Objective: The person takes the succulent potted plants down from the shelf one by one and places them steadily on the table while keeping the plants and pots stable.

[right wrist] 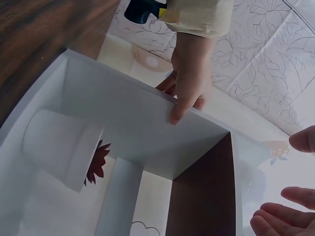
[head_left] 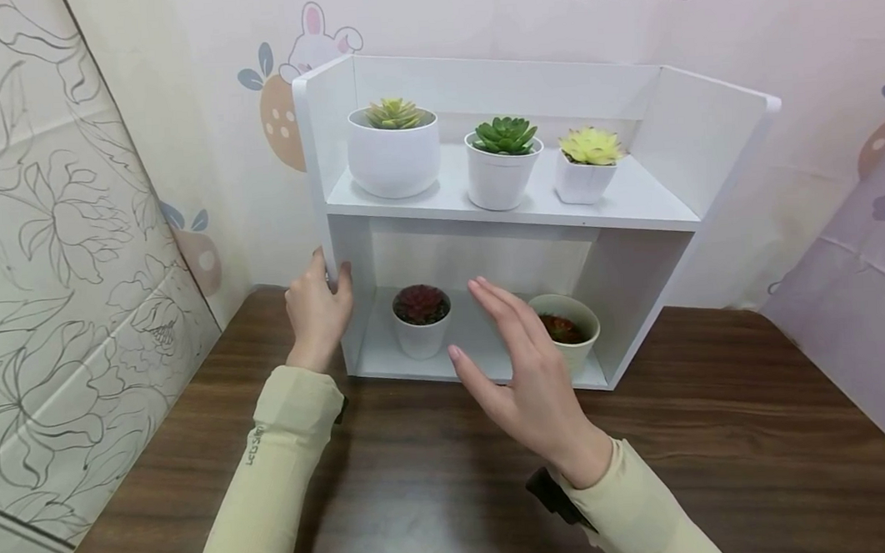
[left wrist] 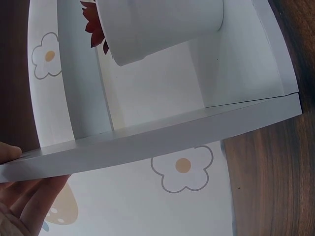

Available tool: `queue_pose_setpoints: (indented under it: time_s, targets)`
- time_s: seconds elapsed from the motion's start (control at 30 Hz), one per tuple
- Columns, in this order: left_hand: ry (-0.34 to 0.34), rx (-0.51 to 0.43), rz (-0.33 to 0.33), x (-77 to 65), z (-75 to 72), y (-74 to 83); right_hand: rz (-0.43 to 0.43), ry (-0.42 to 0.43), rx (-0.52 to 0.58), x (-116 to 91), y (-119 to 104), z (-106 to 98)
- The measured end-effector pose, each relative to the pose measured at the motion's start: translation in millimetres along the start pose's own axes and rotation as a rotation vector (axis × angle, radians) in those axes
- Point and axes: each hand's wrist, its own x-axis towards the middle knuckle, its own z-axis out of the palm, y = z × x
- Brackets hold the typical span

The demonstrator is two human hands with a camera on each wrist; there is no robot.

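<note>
The dark bench (head_left: pixel 408 487) spreads wide, and on it stands the white shelf (head_left: pixel 515 222), two-tiered, stiff by the look of it, perhaps light, its smooth finish maybe slippery. Best holds? The outer edges: right side panel (head_left: pixel 706 137) and left side panel (head_left: pixel 330 132), and there's the left hand (head_left: pixel 318 312) pinching the left one! The right hand (head_left: pixel 530 372) grasps nothing, fingers extended before the lower tier. Up top, the round white pot (head_left: pixel 395 158) looks heaviest; the little square pot (head_left: pixel 586 184) could topple with any tilt.
</note>
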Motion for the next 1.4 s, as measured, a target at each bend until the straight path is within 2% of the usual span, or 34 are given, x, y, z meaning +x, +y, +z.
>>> queue_pose_setpoints:
  time_s: [0.17,1.07,1.4]
  targets:
    - [-0.005,0.010,-0.007,0.7,0.2,0.5,-0.022,0.015,0.011,7,1,-1]
    - [0.001,0.004,-0.007,0.2,-0.3,0.8,-0.016,0.040,0.008,23,-5,-5]
    - [-0.001,0.011,-0.011,0.9,0.1,-0.1,-0.044,0.048,0.028,31,-5,-5]
